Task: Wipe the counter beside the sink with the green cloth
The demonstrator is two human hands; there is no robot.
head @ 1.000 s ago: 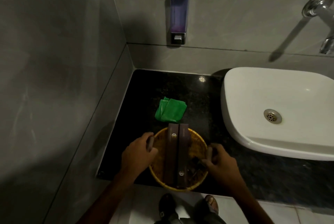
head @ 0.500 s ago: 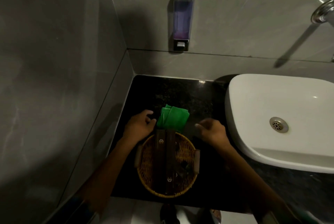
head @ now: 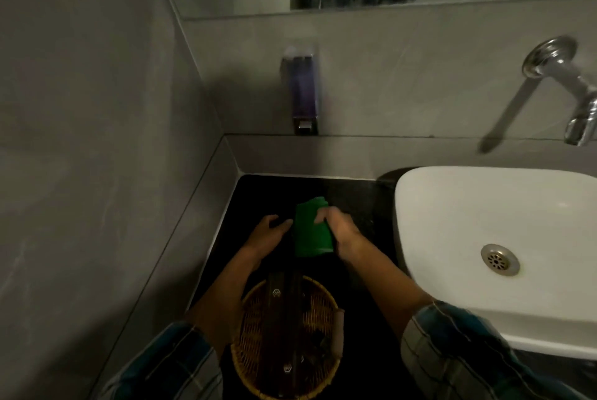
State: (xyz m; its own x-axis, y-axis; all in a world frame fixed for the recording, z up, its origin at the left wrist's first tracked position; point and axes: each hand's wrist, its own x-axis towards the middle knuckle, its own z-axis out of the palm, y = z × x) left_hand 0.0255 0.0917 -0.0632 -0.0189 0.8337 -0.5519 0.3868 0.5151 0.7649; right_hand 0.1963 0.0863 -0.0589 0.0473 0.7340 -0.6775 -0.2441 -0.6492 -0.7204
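The green cloth [head: 312, 230] is folded and held just above the black counter [head: 352, 196], left of the white sink [head: 478, 222]. My right hand [head: 339, 231] grips the cloth along its right edge, fingers curled over the top. My left hand [head: 269, 234] lies beside the cloth's left edge with fingers spread, fingertips touching or almost touching it. The part of the counter under the cloth and hands is hidden.
A round wicker basket [head: 252, 335] with two dark wooden boxes [head: 284, 328] stands at the counter's front edge, under my forearms. A soap dispenser [head: 305, 99] hangs on the back wall. The chrome tap [head: 568, 86] sticks out above the sink. Grey tiled walls close the left side.
Both hands left the basket, which now sits nearer the front edge, and reached forward to the cloth. My right hand has closed on the cloth and raised it.
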